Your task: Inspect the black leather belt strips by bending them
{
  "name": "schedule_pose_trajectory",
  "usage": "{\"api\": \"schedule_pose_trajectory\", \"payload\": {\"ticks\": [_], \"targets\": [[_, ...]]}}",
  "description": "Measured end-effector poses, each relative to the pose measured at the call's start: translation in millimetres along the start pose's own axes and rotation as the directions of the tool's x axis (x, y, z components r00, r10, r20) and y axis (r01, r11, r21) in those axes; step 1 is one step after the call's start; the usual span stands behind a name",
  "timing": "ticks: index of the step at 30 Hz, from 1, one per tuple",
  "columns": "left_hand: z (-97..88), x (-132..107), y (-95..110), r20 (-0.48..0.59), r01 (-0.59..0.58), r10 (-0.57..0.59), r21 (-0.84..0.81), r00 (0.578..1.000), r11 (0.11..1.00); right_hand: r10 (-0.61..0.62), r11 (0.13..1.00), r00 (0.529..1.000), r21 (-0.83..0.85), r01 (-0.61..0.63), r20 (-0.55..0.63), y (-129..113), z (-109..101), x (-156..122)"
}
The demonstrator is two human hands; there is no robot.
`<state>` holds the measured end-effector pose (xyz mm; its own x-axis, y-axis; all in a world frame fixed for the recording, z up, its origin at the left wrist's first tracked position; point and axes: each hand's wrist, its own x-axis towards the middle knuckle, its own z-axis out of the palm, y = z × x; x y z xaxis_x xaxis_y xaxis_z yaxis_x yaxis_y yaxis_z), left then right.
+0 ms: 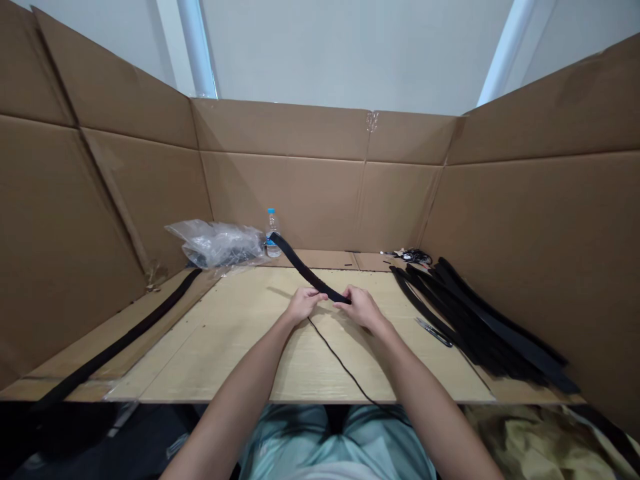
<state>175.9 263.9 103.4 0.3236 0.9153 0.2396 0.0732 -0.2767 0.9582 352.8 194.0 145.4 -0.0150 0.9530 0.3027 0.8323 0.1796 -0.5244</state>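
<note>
A black fabric strip (303,269) rises in a curve from between my hands toward the back left, its far end in front of the water bottle. My left hand (303,305) pinches the strip's lower part between thumb and fingers. Just to the right, my right hand (361,307) is closed on the strip's near end. A thin black cord (340,360) hangs from beneath my left hand and runs across the table to its front edge. Whether the cord is joined to the strip is hidden by my fingers.
Black strips lie in a pile (480,327) at right, with small thread snips (434,332) beside it. Another black strip (125,337) lies at left. Clear plastic bags (220,243), a water bottle (271,230) and tangled black cords (413,255) sit at the back. Cardboard walls (300,193) enclose the table (215,353).
</note>
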Motion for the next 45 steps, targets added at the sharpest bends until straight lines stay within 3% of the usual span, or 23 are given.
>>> {"api": "schedule_pose_trajectory", "payload": {"ticks": [4, 9, 15, 22, 33, 37, 42, 45], "targets": [[-0.3, 0, -1, -0.02, -0.012, 0.012, 0.04, 1.0, 0.999, -0.052, 0.998, 0.999, -0.034, 0.052, 0.004, -2, 0, -3], [0.6, -1, 3, -0.048, 0.002, -0.002, -0.001, 0.999, 1.0, -0.116, 0.98, 0.993, 0.165, 0.115, -0.002, 0, 4, -2], [2.9, -4, 11, 0.03, 0.06, -0.059, -0.065, 0.998, 0.996, -0.132, 0.989, 0.985, 0.047, 0.138, -0.112, 3, 12, -1], [2.3, -3, 10, -0.098, 0.044, -0.043, 0.011, 0.994, 0.999, -0.098, 0.994, 0.988, 0.037, 0.103, -0.122, -5, 20, -3], [0.3, -4, 8, -0.074, 0.025, -0.026, -0.02, 0.997, 0.999, -0.197, 0.974, 0.957, 0.066, 0.215, -0.212, 1, 18, 4], [0.4, -6, 10, -0.054, 0.039, -0.042, -0.045, 0.998, 0.998, -0.154, 0.983, 0.97, 0.073, 0.17, -0.186, 2, 18, 6], [1.3, -7, 9, -0.054, 0.023, -0.025, -0.045, 0.998, 0.999, -0.251, 0.968, 0.961, -0.035, 0.248, -0.114, 2, 12, 2], [1.1, -5, 7, -0.039, 0.036, -0.038, -0.039, 0.999, 0.999, -0.246, 0.969, 0.968, -0.024, 0.245, -0.058, 4, 10, -1]]}}
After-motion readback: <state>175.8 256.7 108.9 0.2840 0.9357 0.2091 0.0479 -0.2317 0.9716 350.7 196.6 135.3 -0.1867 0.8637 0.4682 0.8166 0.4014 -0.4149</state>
